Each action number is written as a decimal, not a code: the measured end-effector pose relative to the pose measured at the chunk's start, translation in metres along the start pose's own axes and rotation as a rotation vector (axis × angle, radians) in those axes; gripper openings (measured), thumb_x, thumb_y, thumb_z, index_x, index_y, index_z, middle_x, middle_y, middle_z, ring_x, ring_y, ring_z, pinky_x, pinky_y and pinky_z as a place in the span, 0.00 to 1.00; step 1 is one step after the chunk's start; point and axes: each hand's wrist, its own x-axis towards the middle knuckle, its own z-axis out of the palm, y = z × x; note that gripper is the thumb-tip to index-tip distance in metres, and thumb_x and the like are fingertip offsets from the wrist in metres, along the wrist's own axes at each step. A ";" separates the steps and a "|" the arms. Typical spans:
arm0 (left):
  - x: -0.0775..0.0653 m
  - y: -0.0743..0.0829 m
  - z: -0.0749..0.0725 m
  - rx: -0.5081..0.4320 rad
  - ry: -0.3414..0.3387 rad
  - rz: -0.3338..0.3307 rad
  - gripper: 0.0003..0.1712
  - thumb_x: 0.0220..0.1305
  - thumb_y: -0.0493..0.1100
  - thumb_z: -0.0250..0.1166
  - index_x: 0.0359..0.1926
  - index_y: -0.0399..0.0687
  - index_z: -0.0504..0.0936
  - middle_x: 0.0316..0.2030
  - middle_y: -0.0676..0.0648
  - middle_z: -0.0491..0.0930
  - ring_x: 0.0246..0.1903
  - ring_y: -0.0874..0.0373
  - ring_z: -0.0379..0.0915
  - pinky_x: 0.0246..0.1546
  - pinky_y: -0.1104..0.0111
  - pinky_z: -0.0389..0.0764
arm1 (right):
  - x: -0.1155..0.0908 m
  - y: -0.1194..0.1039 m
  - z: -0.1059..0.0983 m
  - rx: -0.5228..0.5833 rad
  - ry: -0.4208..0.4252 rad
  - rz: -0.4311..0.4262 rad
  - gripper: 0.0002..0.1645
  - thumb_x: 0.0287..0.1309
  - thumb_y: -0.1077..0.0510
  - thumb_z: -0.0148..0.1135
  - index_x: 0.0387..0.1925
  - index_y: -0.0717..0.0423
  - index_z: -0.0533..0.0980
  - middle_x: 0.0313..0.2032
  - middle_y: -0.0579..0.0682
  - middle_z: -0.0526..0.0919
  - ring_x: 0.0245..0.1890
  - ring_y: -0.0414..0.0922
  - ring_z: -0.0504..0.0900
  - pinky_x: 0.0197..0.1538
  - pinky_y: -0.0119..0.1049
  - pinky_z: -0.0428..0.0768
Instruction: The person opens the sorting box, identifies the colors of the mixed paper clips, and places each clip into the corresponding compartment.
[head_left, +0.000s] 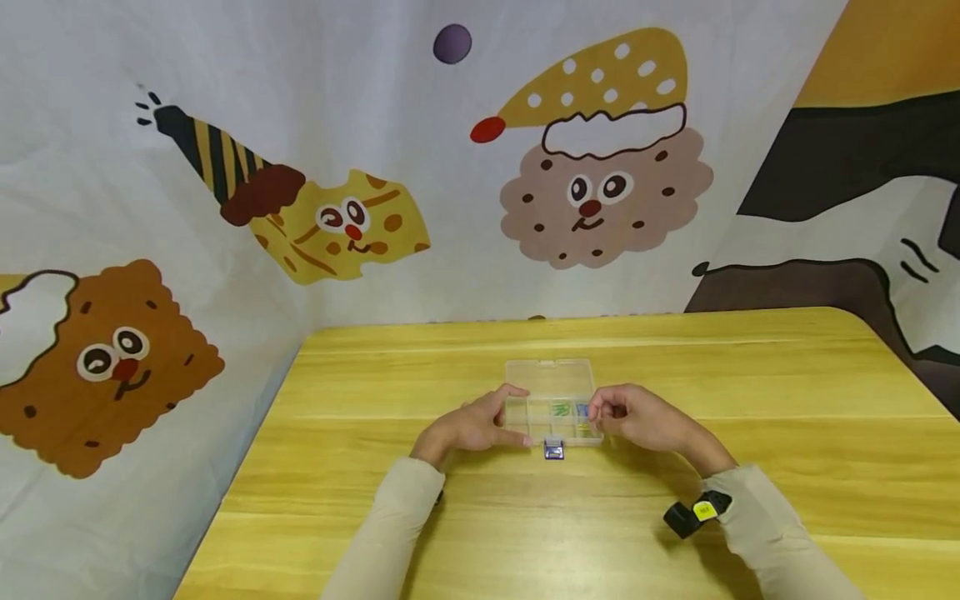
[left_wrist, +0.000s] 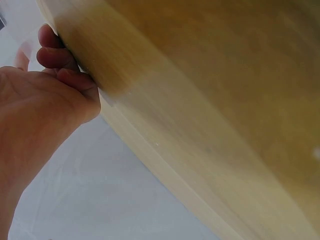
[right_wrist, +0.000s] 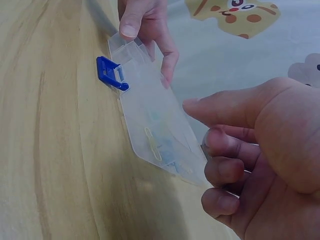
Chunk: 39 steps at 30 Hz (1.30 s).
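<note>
A clear plastic compartment box (head_left: 538, 429) sits on the wooden table with its lid (head_left: 551, 377) folded back. Green pieces (head_left: 561, 409) lie in one compartment, with blue and yellow ones towards the right end. Through the wall in the right wrist view, a yellow paper clip (right_wrist: 153, 144) shows. A blue clasp (right_wrist: 109, 73) juts out from the front side. My left hand (head_left: 480, 423) grips the box's left end, thumb along the front and a finger at the back. My right hand (head_left: 637, 417) hovers at the right end, fingers loosely bent, thumb apart from them, nothing visible between.
The wooden table (head_left: 360, 383) reaches back to a white cloth (head_left: 450, 275) printed with cartoon biscuits. A black wrist camera with a yellow label (head_left: 705, 510) sits by my right sleeve, low over the tabletop.
</note>
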 end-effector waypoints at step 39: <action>0.000 -0.002 0.002 -0.025 0.017 -0.015 0.44 0.57 0.58 0.73 0.71 0.65 0.63 0.30 0.50 0.65 0.28 0.58 0.59 0.32 0.68 0.64 | -0.065 0.066 -0.064 -0.068 0.123 0.174 0.08 0.65 0.64 0.61 0.43 0.64 0.77 0.33 0.51 0.77 0.31 0.35 0.71 0.32 0.31 0.70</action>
